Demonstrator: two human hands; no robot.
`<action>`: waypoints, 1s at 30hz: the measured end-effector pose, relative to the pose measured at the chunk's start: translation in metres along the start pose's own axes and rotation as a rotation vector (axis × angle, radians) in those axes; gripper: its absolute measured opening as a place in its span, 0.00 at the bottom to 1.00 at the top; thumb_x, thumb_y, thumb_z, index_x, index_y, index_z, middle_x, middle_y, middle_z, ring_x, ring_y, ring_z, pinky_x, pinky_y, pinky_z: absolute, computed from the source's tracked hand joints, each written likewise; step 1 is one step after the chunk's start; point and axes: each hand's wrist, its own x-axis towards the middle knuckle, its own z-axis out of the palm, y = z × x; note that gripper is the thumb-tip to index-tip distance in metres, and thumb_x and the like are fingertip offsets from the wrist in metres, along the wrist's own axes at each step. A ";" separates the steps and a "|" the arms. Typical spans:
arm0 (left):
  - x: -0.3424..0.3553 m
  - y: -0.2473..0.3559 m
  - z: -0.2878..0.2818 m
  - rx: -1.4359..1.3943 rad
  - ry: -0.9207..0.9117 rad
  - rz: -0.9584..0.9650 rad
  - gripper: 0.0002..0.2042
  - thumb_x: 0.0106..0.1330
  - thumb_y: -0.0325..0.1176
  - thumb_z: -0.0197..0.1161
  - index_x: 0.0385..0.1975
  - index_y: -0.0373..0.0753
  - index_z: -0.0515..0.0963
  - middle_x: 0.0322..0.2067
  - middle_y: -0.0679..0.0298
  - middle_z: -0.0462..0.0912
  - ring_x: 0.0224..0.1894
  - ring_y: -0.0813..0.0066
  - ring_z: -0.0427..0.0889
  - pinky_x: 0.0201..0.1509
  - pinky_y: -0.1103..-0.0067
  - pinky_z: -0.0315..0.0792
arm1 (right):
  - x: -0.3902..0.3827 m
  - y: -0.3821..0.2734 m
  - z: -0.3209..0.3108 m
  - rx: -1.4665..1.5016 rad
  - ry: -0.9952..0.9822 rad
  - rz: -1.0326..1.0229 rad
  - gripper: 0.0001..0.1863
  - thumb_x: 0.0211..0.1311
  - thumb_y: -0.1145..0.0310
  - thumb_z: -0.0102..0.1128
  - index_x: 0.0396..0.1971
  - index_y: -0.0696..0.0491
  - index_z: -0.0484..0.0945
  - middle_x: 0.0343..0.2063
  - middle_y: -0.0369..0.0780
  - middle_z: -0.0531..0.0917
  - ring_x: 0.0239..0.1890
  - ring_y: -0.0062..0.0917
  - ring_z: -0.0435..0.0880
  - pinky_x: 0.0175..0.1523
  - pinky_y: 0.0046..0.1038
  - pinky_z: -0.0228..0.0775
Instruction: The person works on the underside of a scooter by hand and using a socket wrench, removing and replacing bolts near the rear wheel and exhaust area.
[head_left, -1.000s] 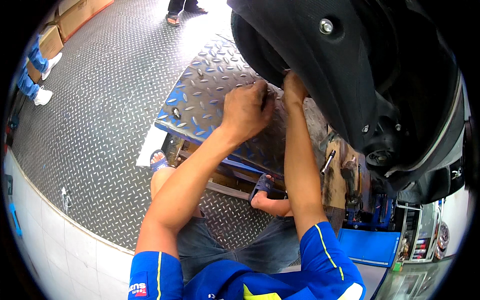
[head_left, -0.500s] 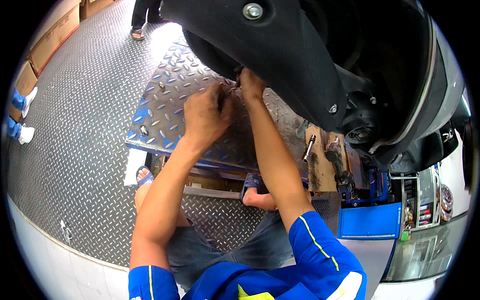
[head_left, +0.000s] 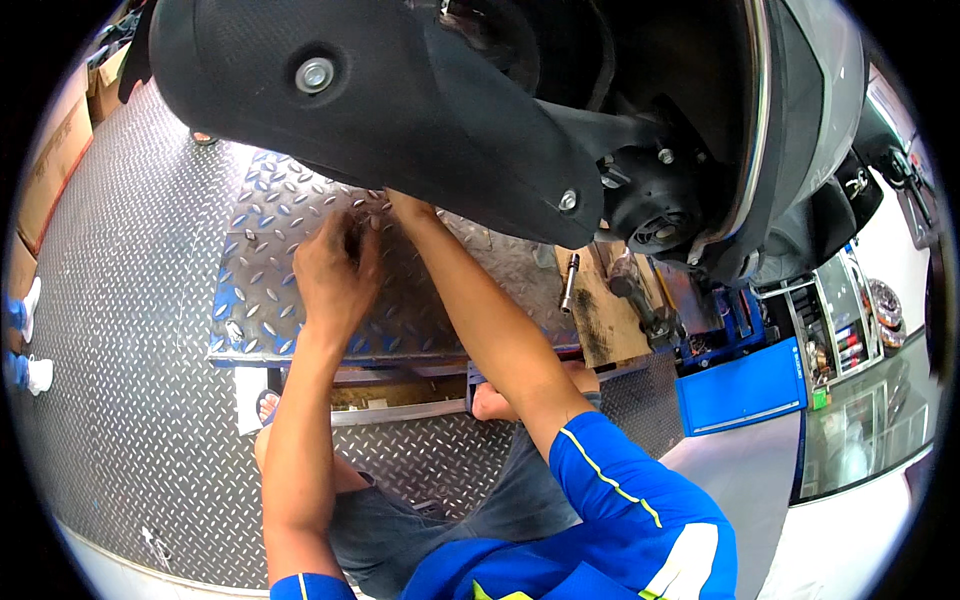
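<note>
A large black moulded plastic cover (head_left: 330, 125) with round bolts, part of what looks like a scooter, hangs over the far side of the metal-plated platform (head_left: 270, 320). My right hand (head_left: 408, 207) reaches under the cover's lower edge; its fingers are hidden behind it. Just to the left, my left hand (head_left: 335, 270) hovers above the diamond-pattern plate. Its fingers are curled in with the thumb close to them, and the fingertips look dark. Whatever they hold, if anything, is too small or hidden to name.
A metal socket extension (head_left: 570, 284) and a dark power tool (head_left: 645, 305) lie on a stained wooden board (head_left: 600, 330) at right. Beyond are a blue metal panel (head_left: 742, 388) and a glass cabinet (head_left: 865, 420). Cardboard boxes (head_left: 60, 160) and another person's shoes (head_left: 38, 375) are at far left.
The view has shifted, so the cover, platform and tools appear further left. My right hand is now more hidden by the cover. My left hand keeps its curled shape beside it.
</note>
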 end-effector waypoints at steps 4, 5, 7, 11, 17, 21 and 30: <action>0.000 0.005 -0.001 0.011 -0.026 -0.019 0.13 0.68 0.30 0.68 0.25 0.31 0.74 0.16 0.51 0.75 0.16 0.63 0.71 0.24 0.70 0.66 | 0.002 -0.006 -0.002 0.025 -0.008 0.024 0.17 0.67 0.58 0.59 0.43 0.57 0.83 0.38 0.45 0.87 0.43 0.41 0.84 0.54 0.42 0.72; 0.000 0.004 -0.001 0.016 -0.026 -0.023 0.13 0.68 0.30 0.68 0.25 0.31 0.73 0.16 0.52 0.74 0.16 0.63 0.71 0.24 0.70 0.66 | 0.003 -0.008 -0.003 0.030 -0.008 0.027 0.17 0.67 0.58 0.59 0.43 0.57 0.83 0.38 0.45 0.87 0.43 0.41 0.84 0.54 0.42 0.72; -0.001 0.003 0.000 0.029 -0.031 -0.034 0.13 0.68 0.30 0.68 0.25 0.31 0.73 0.16 0.52 0.74 0.16 0.65 0.71 0.24 0.70 0.65 | 0.001 -0.013 -0.002 0.040 -0.014 0.034 0.17 0.68 0.58 0.59 0.43 0.57 0.83 0.38 0.45 0.87 0.43 0.41 0.84 0.54 0.42 0.72; -0.002 0.004 0.002 -0.037 -0.026 -0.047 0.13 0.68 0.29 0.67 0.25 0.32 0.73 0.16 0.53 0.74 0.16 0.66 0.70 0.24 0.71 0.65 | 0.004 -0.019 0.000 0.064 -0.021 0.051 0.18 0.68 0.57 0.60 0.44 0.57 0.83 0.39 0.44 0.87 0.43 0.39 0.84 0.54 0.42 0.72; -0.002 0.003 0.004 0.036 -0.033 -0.002 0.13 0.69 0.29 0.67 0.24 0.31 0.73 0.16 0.53 0.74 0.16 0.65 0.71 0.24 0.70 0.66 | 0.002 -0.024 -0.007 0.098 -0.027 0.078 0.18 0.69 0.57 0.60 0.45 0.57 0.83 0.39 0.43 0.87 0.43 0.38 0.84 0.53 0.41 0.72; -0.003 0.021 0.007 -0.007 -0.025 0.021 0.13 0.69 0.29 0.66 0.25 0.30 0.73 0.16 0.52 0.75 0.16 0.64 0.71 0.25 0.69 0.66 | 0.003 -0.033 -0.016 0.139 -0.029 0.104 0.18 0.70 0.57 0.60 0.46 0.57 0.83 0.39 0.43 0.87 0.42 0.36 0.84 0.53 0.40 0.73; -0.015 0.031 -0.013 0.057 -0.027 0.057 0.13 0.68 0.28 0.66 0.24 0.30 0.72 0.15 0.54 0.73 0.17 0.71 0.67 0.23 0.70 0.63 | -0.077 -0.075 -0.107 0.453 -0.147 -0.001 0.17 0.72 0.57 0.60 0.45 0.58 0.83 0.33 0.41 0.86 0.38 0.30 0.83 0.47 0.35 0.74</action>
